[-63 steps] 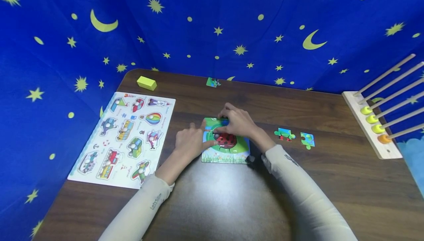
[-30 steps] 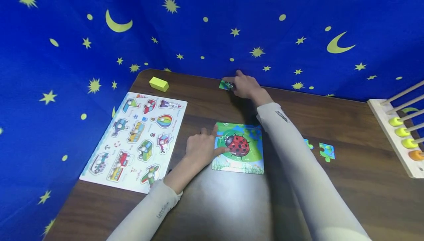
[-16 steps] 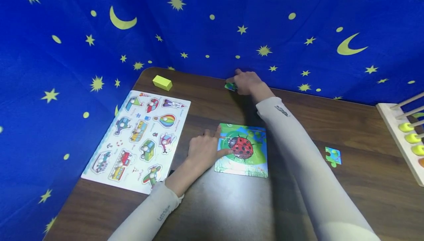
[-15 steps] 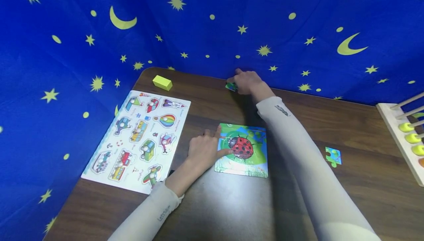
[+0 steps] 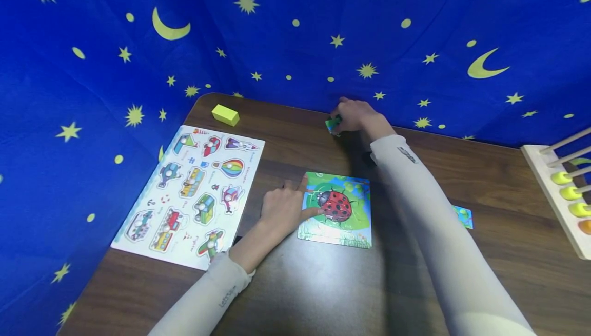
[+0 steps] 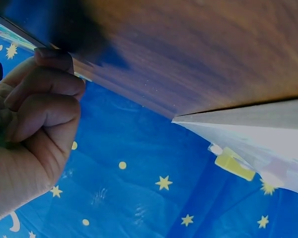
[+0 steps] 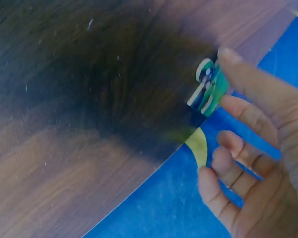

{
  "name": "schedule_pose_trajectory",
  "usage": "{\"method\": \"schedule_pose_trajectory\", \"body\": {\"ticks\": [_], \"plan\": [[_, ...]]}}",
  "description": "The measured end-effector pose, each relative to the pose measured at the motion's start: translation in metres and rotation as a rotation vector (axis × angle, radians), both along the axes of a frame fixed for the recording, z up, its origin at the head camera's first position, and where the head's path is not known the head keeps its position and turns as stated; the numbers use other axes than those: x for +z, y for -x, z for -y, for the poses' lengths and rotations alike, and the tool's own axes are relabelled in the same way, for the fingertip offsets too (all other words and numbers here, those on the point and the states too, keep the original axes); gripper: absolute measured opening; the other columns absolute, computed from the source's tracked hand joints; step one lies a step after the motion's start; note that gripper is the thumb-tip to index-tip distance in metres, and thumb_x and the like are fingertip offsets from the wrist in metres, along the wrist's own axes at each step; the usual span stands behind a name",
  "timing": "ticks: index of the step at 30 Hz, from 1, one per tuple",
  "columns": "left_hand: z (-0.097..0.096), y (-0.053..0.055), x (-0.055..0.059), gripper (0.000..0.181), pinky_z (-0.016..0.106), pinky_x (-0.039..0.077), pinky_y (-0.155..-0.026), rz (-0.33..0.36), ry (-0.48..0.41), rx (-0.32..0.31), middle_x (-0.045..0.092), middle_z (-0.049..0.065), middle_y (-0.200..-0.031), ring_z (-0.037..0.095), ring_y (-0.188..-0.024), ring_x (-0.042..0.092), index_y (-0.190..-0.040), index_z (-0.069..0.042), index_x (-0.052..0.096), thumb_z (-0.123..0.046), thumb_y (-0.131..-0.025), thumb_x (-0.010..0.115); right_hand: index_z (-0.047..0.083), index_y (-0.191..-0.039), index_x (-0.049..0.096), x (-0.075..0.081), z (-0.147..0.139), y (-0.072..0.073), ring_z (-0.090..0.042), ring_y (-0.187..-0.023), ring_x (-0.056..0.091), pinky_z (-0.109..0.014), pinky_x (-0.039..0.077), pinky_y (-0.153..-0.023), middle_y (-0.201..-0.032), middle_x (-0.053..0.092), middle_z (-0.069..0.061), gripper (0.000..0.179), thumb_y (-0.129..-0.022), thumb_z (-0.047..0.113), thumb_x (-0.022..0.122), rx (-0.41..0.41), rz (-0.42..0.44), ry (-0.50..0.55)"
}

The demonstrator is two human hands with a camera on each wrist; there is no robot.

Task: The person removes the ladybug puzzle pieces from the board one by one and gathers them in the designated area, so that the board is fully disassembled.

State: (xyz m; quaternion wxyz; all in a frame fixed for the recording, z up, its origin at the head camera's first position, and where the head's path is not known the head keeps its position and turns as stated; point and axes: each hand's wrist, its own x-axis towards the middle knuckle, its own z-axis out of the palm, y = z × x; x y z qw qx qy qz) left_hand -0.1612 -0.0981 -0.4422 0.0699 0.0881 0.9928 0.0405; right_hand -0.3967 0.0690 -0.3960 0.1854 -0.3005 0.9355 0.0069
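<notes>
Pinching 1 green puzzle piece is the right hand; the left hand, thumb outstretched, touches the ladybug puzzle.

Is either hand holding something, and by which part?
The right hand pinches a small green-and-blue jigsaw piece by one edge, between thumb and fingertip. The left hand just rests on the left side of the square red-ladybug puzzle.

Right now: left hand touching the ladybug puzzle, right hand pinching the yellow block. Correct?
Not quite: the right hand pinches a puzzle piece, not the yellow block; the right wrist view shows it. The left hand touching the ladybug puzzle is correct.
</notes>
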Motion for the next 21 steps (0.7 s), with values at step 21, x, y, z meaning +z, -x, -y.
{"method": "schedule_pose_trajectory", "body": {"ticks": [21], "plan": [[0.001, 0.000, -0.001, 0.093, 0.027, 0.033, -0.043, 0.006, -0.019, 0.000, 0.062, 0.022, -0.131, 0.014, -0.047, 0.046, -0.154, -0.018, 0.038, -0.075, -0.083, 0.057, 0.001, -0.116, 0.068, -0.010, -0.018, -0.005, -0.030, -0.098, 0.052, -0.048, 0.046, -0.089, -0.122, 0.052, -0.014, 0.054, -0.080, 0.039, 0.078, -0.069, 0.013, 0.091]]}}
